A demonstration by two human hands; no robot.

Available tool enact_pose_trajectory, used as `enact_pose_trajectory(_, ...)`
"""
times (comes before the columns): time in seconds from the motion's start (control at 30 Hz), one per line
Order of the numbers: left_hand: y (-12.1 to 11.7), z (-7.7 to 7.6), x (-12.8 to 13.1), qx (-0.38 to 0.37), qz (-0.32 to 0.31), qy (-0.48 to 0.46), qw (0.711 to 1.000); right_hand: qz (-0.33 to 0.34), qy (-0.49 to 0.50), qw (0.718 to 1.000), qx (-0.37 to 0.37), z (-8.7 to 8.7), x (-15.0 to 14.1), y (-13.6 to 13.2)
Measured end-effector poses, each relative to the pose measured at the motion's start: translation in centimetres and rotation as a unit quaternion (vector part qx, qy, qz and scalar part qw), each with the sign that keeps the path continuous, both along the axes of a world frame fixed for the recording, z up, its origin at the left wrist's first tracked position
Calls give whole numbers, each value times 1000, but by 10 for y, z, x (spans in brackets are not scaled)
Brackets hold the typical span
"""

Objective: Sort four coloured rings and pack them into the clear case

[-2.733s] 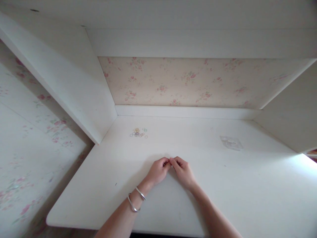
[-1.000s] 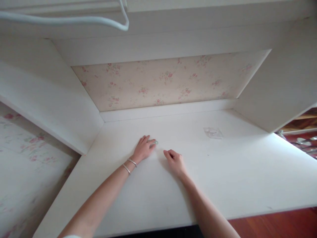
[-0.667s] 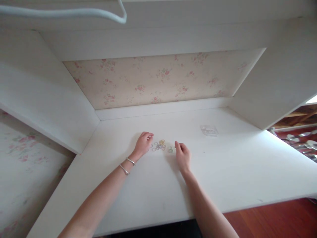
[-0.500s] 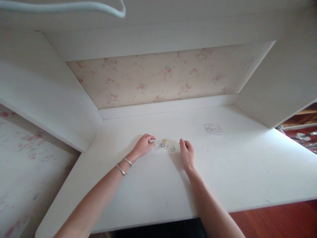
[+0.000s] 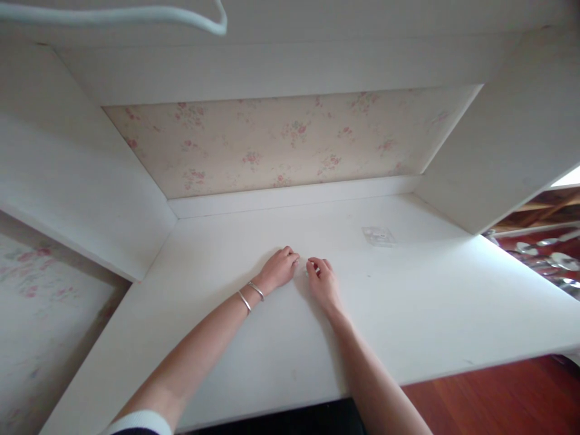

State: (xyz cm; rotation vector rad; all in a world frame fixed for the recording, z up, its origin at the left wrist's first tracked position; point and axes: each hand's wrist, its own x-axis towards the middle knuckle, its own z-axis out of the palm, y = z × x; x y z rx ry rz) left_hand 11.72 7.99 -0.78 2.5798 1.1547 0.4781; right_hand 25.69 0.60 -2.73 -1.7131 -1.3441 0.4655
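My left hand [image 5: 280, 267], with two silver bangles [image 5: 251, 296] on its wrist and forearm, is closed in a pinch above the white desk. A tiny pale glint shows at its fingertips, too small to name. Close by on the right, my right hand [image 5: 323, 283] is curled, thumb and index finger bent toward each other. Small ring-like bits [image 5: 315, 270] show at its fingers, but whether they are held or lie behind cannot be made out. The hands cover most of the spot where the small rings lay.
A small clear plastic bag [image 5: 379, 237] lies at the back right of the white desk [image 5: 254, 362]. White panels stand on both sides, with floral wallpaper [image 5: 272, 142] behind. A white tube [image 5: 113, 14] hangs overhead. Shiny objects [image 5: 539, 257] are beyond the right edge.
My hands have moved toward each other; the left went right and the right went left. The loose rings seen between them are now mostly hidden. The view has shifted slightly.
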Motion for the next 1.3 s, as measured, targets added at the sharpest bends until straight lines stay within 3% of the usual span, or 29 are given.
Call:
enact_pose_trajectory(0.17,15,1,-5,-72,36,-66,995,46,-54,997,-18,0,1,-2)
enact_pose_trajectory(0.4,31,8,-30,-108,36,-97,989,27,-61,998,-15,-6,3,1)
enact_pose_trajectory(0.6,32,17,-49,-124,34,-135,982,54,-107,992,-41,-7,4,-2)
enact_pose_trajectory(0.73,19,17,-66,-108,65,-156,980,80,-143,986,-31,-6,3,-4)
enact_pose_trajectory(0.93,-23,2,-87,-79,84,-150,982,114,-159,981,-8,-2,-11,0)
enact_pose_trajectory(1.17,-49,-3,-77,20,58,-107,992,174,-261,950,-2,11,-34,22)
enact_pose_trajectory(1.3,-48,-2,-72,60,57,-71,994,185,-215,959,-8,6,-23,40)
